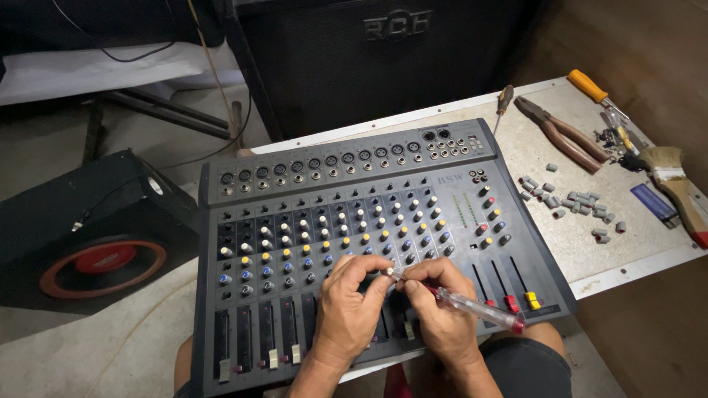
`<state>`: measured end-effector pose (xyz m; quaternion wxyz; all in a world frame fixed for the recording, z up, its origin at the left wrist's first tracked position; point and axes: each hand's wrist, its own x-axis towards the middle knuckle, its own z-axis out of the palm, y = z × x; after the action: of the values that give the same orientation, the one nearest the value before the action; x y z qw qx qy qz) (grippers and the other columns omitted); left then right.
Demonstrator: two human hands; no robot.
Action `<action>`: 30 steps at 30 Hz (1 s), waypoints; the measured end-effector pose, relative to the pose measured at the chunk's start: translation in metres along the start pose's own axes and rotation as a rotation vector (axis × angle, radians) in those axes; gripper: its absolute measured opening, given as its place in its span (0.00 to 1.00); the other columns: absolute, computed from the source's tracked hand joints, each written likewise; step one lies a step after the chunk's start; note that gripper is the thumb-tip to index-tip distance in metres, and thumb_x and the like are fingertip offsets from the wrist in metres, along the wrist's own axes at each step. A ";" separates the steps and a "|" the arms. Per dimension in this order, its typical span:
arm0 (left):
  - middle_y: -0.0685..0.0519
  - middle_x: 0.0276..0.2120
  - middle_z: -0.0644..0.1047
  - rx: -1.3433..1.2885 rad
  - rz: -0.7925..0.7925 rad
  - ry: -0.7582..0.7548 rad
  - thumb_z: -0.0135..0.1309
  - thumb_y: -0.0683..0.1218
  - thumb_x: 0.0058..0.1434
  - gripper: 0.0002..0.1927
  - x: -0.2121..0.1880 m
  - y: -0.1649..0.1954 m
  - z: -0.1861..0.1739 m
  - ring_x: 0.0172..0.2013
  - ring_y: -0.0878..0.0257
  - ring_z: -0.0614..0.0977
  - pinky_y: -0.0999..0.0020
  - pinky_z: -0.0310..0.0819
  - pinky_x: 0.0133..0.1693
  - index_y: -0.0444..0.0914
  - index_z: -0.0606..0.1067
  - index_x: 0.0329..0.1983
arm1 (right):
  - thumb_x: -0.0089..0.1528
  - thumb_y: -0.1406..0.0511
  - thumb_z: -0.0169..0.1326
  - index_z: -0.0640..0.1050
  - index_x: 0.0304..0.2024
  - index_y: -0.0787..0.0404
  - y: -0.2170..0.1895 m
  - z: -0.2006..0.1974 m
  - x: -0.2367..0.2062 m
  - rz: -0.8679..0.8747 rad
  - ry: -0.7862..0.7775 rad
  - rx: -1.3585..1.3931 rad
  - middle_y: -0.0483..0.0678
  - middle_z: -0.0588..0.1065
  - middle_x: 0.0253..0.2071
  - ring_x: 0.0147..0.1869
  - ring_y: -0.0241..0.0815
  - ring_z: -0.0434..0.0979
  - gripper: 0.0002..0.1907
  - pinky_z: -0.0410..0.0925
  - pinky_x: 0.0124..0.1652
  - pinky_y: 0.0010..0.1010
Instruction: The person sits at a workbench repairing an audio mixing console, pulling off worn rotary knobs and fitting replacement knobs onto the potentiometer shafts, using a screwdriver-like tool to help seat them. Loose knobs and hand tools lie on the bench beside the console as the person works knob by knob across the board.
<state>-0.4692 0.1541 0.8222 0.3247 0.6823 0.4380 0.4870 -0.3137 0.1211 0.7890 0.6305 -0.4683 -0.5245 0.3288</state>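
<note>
Rows of upright knobs (pixel 324 228) are crowding the far half of the mixer (pixel 221 295), leaving only narrow lanes between them. The near fader strip is lying flatter. To the right, loose grey caps (pixel 575 200) are scattering across the worktop (pixel 582 250), with pliers (pixel 564 135), a screwdriver (pixel 594 90) and a brush (pixel 678 188) blocking the far right. A bare patch is lying near the right edge.

Bare hands (pixel 346 313), no sleeves, dark shorts (pixel 527 365)
</note>
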 end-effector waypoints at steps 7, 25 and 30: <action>0.50 0.35 0.81 0.004 0.018 -0.021 0.61 0.38 0.57 0.07 0.001 0.000 0.000 0.38 0.55 0.84 0.64 0.77 0.41 0.37 0.79 0.39 | 0.59 0.73 0.55 0.75 0.35 0.69 0.000 0.001 0.000 0.006 0.008 -0.018 0.51 0.81 0.32 0.37 0.37 0.81 0.03 0.73 0.41 0.28; 0.49 0.36 0.81 0.032 0.051 -0.035 0.59 0.38 0.58 0.07 0.004 -0.001 -0.002 0.40 0.53 0.83 0.63 0.77 0.43 0.37 0.80 0.40 | 0.63 0.73 0.54 0.75 0.40 0.68 -0.002 0.005 0.001 -0.070 0.025 0.061 0.52 0.80 0.38 0.43 0.39 0.80 0.03 0.72 0.46 0.29; 0.49 0.36 0.81 0.018 0.008 -0.045 0.58 0.39 0.60 0.07 0.004 0.001 -0.004 0.39 0.54 0.83 0.64 0.77 0.43 0.36 0.80 0.41 | 0.64 0.72 0.54 0.74 0.39 0.67 0.002 0.003 0.000 -0.038 0.021 0.071 0.52 0.79 0.37 0.41 0.38 0.78 0.03 0.71 0.45 0.29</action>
<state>-0.4720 0.1572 0.8262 0.3264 0.6978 0.4323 0.4686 -0.3167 0.1225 0.7875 0.6583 -0.4392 -0.5146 0.3301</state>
